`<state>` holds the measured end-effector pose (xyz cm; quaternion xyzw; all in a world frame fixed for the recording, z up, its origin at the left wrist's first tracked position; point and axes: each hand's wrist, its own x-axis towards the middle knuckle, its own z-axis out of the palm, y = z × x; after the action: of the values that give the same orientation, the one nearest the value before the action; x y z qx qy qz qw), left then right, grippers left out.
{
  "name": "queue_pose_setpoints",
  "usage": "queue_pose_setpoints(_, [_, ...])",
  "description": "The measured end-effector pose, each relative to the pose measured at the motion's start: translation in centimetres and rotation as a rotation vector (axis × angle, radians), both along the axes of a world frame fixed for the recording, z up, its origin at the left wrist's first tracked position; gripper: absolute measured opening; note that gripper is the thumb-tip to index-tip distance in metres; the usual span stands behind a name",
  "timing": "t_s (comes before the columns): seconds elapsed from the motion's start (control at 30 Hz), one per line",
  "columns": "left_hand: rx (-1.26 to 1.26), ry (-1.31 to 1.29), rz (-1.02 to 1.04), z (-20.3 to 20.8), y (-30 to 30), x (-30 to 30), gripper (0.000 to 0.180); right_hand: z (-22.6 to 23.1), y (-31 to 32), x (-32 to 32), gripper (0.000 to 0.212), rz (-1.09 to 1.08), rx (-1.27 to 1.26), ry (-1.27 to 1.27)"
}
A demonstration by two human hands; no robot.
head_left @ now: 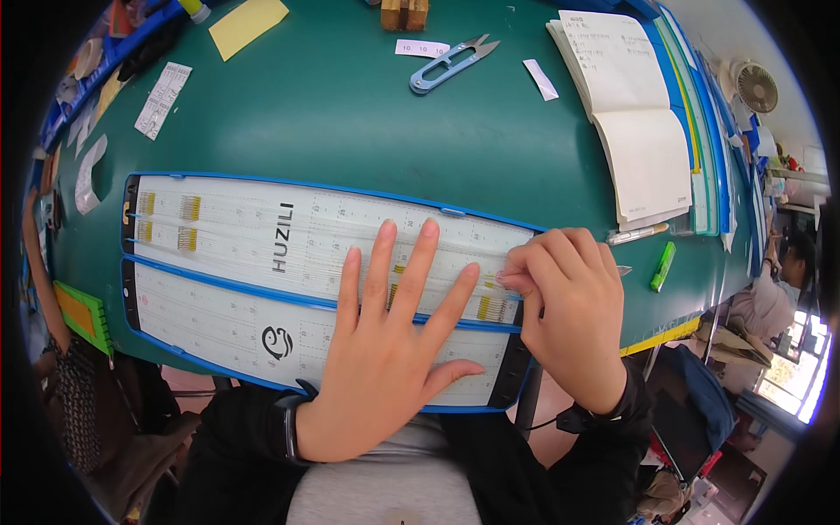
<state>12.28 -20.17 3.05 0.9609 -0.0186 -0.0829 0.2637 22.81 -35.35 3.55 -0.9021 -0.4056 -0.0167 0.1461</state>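
Observation:
A long, blue-edged fishing rig box (229, 289) lies unfolded before me, with two white ruled panels. Fine clear lines (254, 241) run lengthwise over its far panel. Small yellow-and-dark rows of coils or pins (189, 208) stand near that panel's left end, with similar rows (492, 307) toward the right. My left hand (389, 359) rests open across both panels, fingers spread over the lines. At the right end of the far panel, my right hand (564, 297) is closed, thumb and forefinger pinched together. Whatever is between those fingertips is too small to make out.
Light-blue thread snips (451, 66) lie on the green table (367, 131) beyond the box. An open notebook (643, 149), a pen (638, 234) and a green marker-like item (663, 267) are to the right. Paper slips (164, 101) and a yellow sheet (248, 28) lie far left.

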Motion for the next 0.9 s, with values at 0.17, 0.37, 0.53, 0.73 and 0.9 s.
queue_pose_setpoints(0.17, [-0.058, 0.026, -0.020, -0.8, 0.1, -0.1, 0.073, 1.6, -0.3, -0.8, 0.019, -0.297, 0.491, 0.344])
queue_pose_setpoints(0.37, [-0.040, 0.028, -0.042, -0.9, 0.0, 0.5, 0.073, -1.9, -2.0, 0.1, 0.035, -0.165, 1.155, 0.412])
queue_pose_setpoints(0.53, [-0.048, 0.023, -0.048, -1.1, 0.4, 0.4, 0.070, -2.6, -1.8, -0.4, 0.034, -0.220, 1.303, 0.512])
queue_pose_setpoints(0.73, [-0.004, 0.032, -0.044, -1.1, 0.1, 0.7, 0.070, -2.8, -1.7, -0.3, 0.030, -0.173, 1.295, 0.592])
queue_pose_setpoints(0.9, [-0.005, 0.052, -0.043, -0.9, 0.2, 0.7, 0.069, -2.8, -1.5, -0.4, 0.029, -0.162, 1.256, 0.586])
